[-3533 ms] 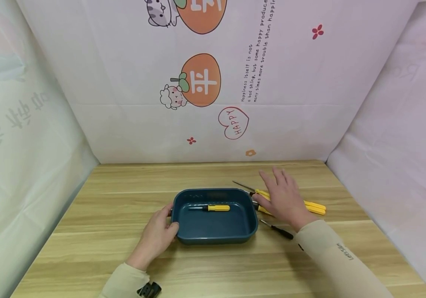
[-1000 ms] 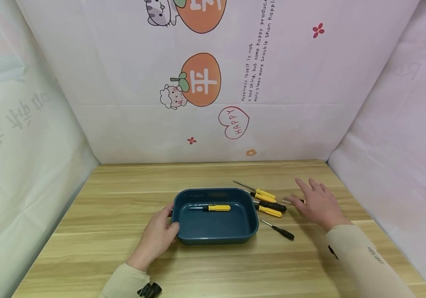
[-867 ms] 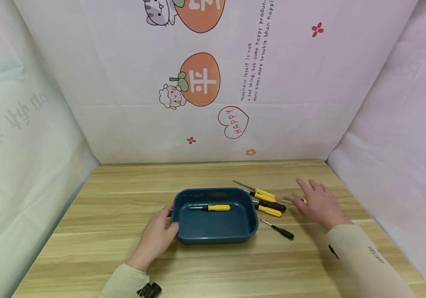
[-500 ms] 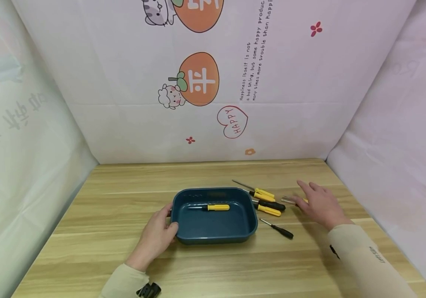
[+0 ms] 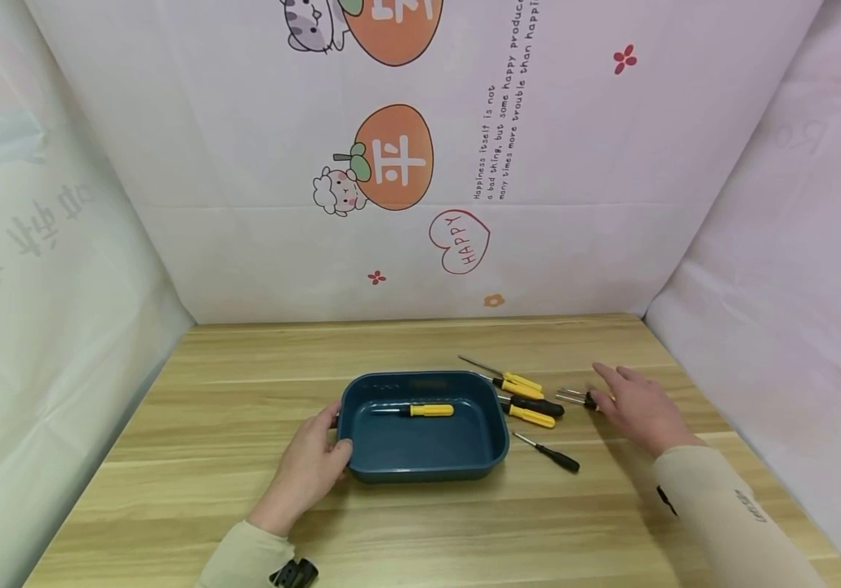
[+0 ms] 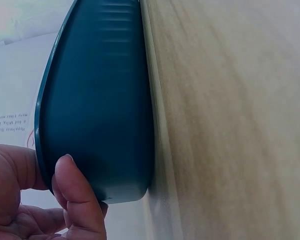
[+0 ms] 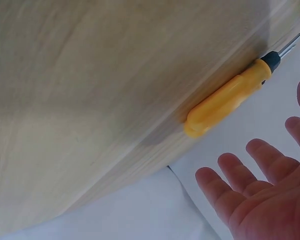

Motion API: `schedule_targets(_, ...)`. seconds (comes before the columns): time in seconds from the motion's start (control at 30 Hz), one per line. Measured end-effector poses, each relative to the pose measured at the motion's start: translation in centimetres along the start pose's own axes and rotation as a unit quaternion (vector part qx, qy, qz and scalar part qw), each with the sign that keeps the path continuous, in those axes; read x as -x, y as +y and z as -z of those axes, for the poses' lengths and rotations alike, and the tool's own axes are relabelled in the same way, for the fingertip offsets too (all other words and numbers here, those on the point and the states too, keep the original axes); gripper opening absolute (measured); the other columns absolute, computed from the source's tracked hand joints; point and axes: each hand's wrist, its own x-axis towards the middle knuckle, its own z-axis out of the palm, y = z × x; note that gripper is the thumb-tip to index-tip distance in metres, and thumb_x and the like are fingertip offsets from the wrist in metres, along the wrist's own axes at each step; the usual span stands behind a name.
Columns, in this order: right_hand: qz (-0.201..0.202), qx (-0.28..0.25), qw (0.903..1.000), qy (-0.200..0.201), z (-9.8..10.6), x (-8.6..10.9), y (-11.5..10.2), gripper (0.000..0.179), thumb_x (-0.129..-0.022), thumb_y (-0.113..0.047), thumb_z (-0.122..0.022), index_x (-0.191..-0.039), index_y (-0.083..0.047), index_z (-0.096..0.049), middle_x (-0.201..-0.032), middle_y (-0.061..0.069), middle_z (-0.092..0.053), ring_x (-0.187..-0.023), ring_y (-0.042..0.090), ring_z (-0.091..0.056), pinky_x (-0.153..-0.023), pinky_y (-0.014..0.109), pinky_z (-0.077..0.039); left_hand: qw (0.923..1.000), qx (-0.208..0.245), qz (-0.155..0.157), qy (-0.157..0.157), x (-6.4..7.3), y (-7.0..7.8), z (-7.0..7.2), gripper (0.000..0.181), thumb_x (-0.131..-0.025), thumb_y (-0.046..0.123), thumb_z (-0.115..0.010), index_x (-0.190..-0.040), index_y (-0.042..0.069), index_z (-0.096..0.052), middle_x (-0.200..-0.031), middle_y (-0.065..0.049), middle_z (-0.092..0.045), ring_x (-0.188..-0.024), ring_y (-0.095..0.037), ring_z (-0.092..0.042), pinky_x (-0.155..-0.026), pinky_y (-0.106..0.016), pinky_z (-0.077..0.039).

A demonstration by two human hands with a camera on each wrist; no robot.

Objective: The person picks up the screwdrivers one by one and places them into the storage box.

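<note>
Yellow screwdrivers, black-collared; right hand near, fingers spread, slightly farther right than before; left hand grips blue dish.

The place seems a small work booth: white printed sheets enclose a wood-patterned table on three sides.

A white sheet backdrop printed with a round orange cartoon fruit, a white cartoon sheep and a red-outlined heart reading "HAPPY" stands behind a pale wood-grain tabletop, flanked by creased white side sheets.
</note>
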Motion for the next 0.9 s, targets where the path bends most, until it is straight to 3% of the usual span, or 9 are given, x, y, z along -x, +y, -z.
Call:
schedule_targets(0.5, 0.005, 0.0, 1.0, 0.007, -0.2, 0.5, 0.8, 0.056, -0.107, -0.028, -0.055, -0.155, -0.002, -0.044, -0.148, 0.037, -0.049, -0.129, 0.062, -0.048, -0.103, 0.074, -0.041, 0.9999, 0.002, -0.011, -0.002, 0.3, 0.0, 0.1, 0.065, -0.093, 0.006, -0.057, -0.156, -0.002, -0.042, -0.14, -0.025, -0.057, -0.057, -0.01, -0.06, -0.059, -0.027, -0.054)
schedule_targets(0.9, 0.006, 0.008, 0.9999, -0.005, -0.6, 0.4, 1.4, 0.05, -0.106, -0.023, -0.055, -0.151, -0.002, -0.05, -0.14, 0.033, -0.059, -0.123, 0.057, -0.057, -0.097, 0.07, -0.048, 1.0, -0.004, -0.001, -0.001, 0.0, 0.0, 0.1, 0.066, -0.093, 0.009, -0.057, -0.157, 0.0, -0.042, -0.139, -0.023, -0.058, -0.056, -0.012, -0.06, -0.059, -0.027, -0.054)
